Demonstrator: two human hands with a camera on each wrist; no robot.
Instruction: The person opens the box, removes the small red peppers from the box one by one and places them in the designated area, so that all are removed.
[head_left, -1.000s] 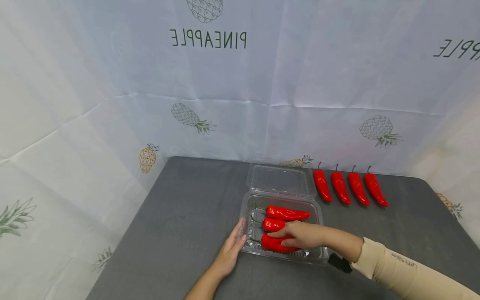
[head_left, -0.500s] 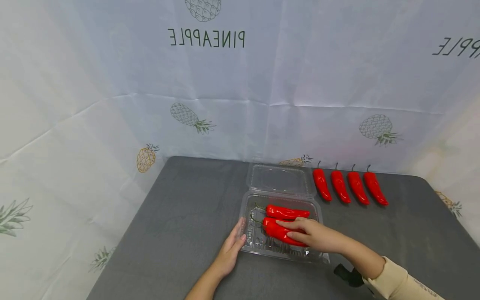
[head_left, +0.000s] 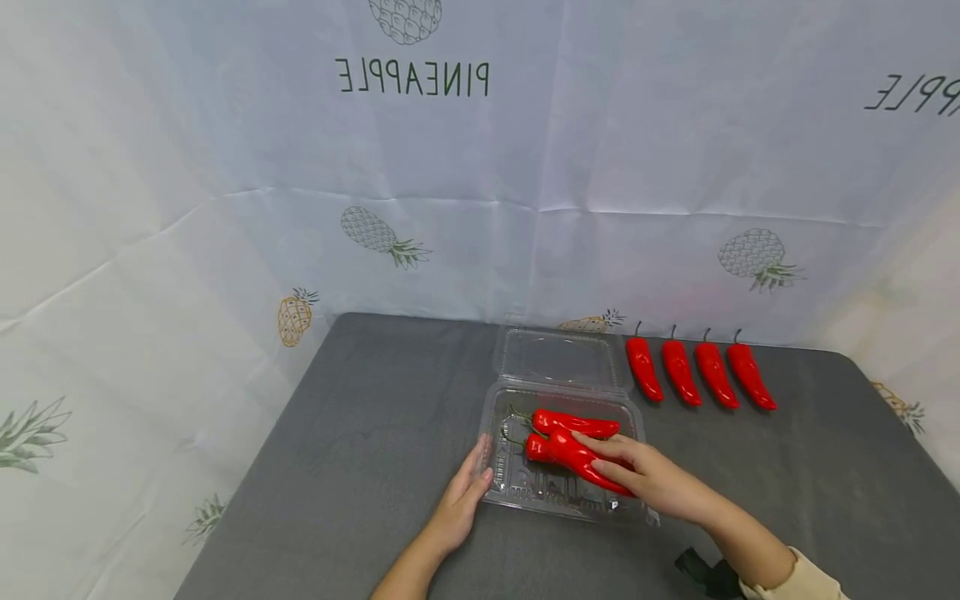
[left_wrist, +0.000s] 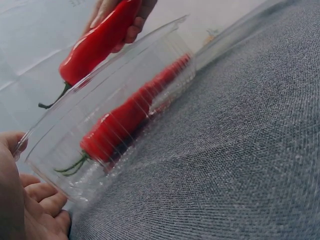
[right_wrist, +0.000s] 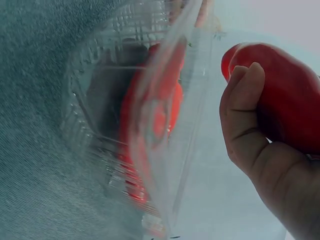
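Grey felt table [head_left: 360,433]; right hand [head_left: 645,479] grips glossy pepper [head_left: 581,458].

Staged recording booth – pineapple-print backdrop sheet [head_left: 480,167], grey table [head_left: 375,433]

Second boxed pepper [head_left: 534,448] half hidden beneath the held pepper [head_left: 588,463].

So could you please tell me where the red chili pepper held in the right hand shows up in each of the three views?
Head: red chili pepper, low centre, above the clear plastic clamshell box, gripped by the right hand.
Left wrist: top left, lifted above the box rim.
Right wrist: right edge, behind the thumb.
Shared landmark: the box.
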